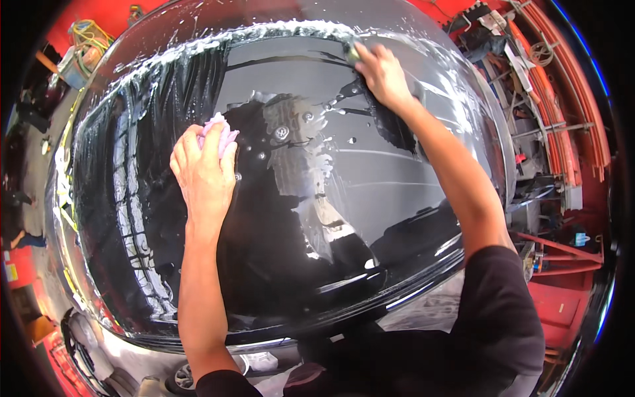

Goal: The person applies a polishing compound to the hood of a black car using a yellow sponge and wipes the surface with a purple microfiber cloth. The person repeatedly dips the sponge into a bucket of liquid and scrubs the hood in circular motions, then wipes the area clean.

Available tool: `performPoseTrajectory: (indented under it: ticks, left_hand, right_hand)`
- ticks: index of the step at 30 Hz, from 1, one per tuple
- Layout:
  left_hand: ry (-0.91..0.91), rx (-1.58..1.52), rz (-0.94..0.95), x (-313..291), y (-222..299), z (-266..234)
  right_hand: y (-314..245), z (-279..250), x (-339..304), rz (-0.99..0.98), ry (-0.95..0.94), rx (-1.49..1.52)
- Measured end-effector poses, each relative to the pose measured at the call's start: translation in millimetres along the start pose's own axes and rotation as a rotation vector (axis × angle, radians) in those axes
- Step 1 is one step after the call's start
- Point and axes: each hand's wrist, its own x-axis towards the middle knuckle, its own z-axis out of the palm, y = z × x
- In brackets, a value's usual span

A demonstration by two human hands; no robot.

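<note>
A large, curved, glossy black car panel [264, 284] fills the space before me, wet and mirror-like. My left hand [202, 165] is closed around a crumpled pink cloth [219, 130], over the panel left of its middle. Stretched farther out to the right, my right hand [387, 76] grips a small yellow-green and dark object [354, 54] against the surface; its kind is mostly hidden by the fingers and blurred. White foam [284, 28] lies in a band along the far side, with thin streaks running down the left part. Water drops dot the middle.
To the right stands a cluttered rack with long orange-red bars [546, 92], near a red metal frame [565, 255]. A bucket with cables [71, 68] is at the far left. Below the panel's near edge, a wheel [183, 377] shows. Someone's arm [26, 239] appears at the left rim.
</note>
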Motion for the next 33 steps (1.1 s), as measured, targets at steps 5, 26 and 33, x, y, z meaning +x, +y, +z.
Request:
performPoseTrajectory:
  ticks: [5,26,33]
  left_hand:
    - [-0.005,0.02,0.02,3,13,-4]
    - [-0.012,-0.043,0.048,7,12,6]
    - [-0.005,0.022,0.013,3,9,-4]
  right_hand:
    - [-15,-84,-112,-0.118,-0.106,0.108]
    - [36,20,42,0.103,0.029,-0.114]
    - [-16,-78,-102,-0.163,-0.129,0.147]
